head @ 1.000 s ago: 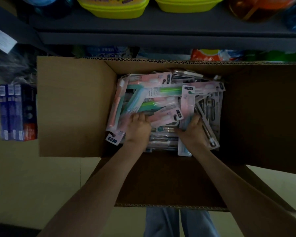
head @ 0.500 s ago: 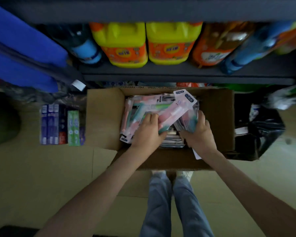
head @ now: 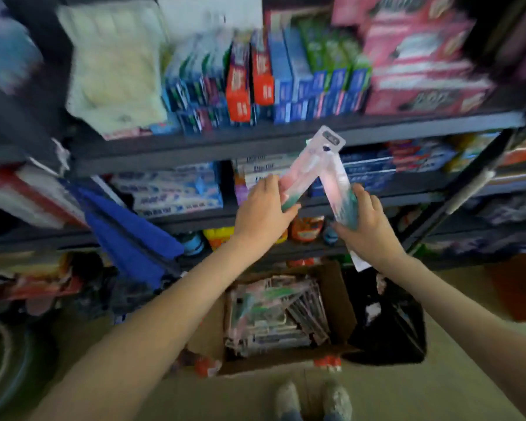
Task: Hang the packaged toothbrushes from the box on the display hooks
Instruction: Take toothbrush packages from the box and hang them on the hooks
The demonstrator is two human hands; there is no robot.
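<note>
The view is blurred by motion. My left hand (head: 263,212) grips the lower end of one packaged toothbrush (head: 302,174), pink and green in a clear blister. My right hand (head: 366,227) grips the bottom of a second packaged toothbrush (head: 336,183). The two packs lean together at their tops, forming an upside-down V in front of the shelves. Below, on the floor, the open cardboard box (head: 339,296) holds several more toothbrush packs (head: 274,317). No display hooks can be made out.
Dark metal shelving (head: 286,138) fills the upper view, stocked with toothpaste boxes (head: 255,77), a white cloth pack (head: 113,65) and pink boxes (head: 419,56). A blue cloth (head: 128,235) hangs at left. A black bag (head: 389,326) lies right of the box. My shoes (head: 312,399) stand below.
Both hands lifted out of the box, each carrying a toothbrush pack, up to shelf height. The view swung from looking down into the box to facing the shelves.
</note>
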